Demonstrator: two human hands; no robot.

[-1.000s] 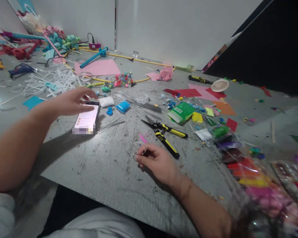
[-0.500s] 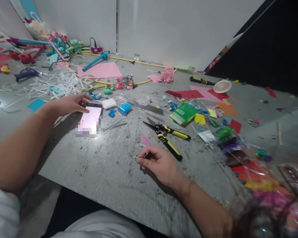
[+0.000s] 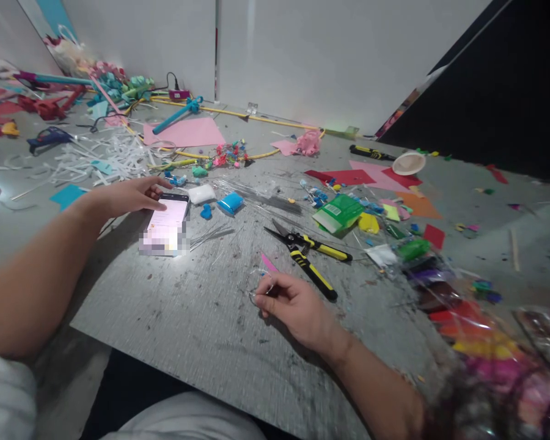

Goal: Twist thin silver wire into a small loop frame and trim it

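Note:
My left hand [image 3: 131, 194] rests at the top left corner of a lit phone [image 3: 165, 225] lying flat on the grey board [image 3: 187, 318], fingers loosely extended and thumb touching the screen's edge. My right hand [image 3: 293, 305] lies on the board near the middle, fingers pinched on a thin loop of wire [image 3: 258, 286]. A small pink paper scrap [image 3: 269, 263] lies just beyond that hand. Black and yellow snips [image 3: 309, 253] lie open to the right of it.
Straight wires [image 3: 208, 235] lie by the phone, with white [image 3: 200, 194] and blue [image 3: 230, 203] clay lumps behind. A green packet [image 3: 338, 212], coloured paper and bagged materials [image 3: 486, 342] crowd the right. Paper strips [image 3: 101, 156], a glue gun [image 3: 48, 135] and a cup [image 3: 409, 163] lie farther back.
My left hand has drawn back from above the phone's top to its left corner. The right hand keeps its pinch on the wire loop. The view has shifted slightly.

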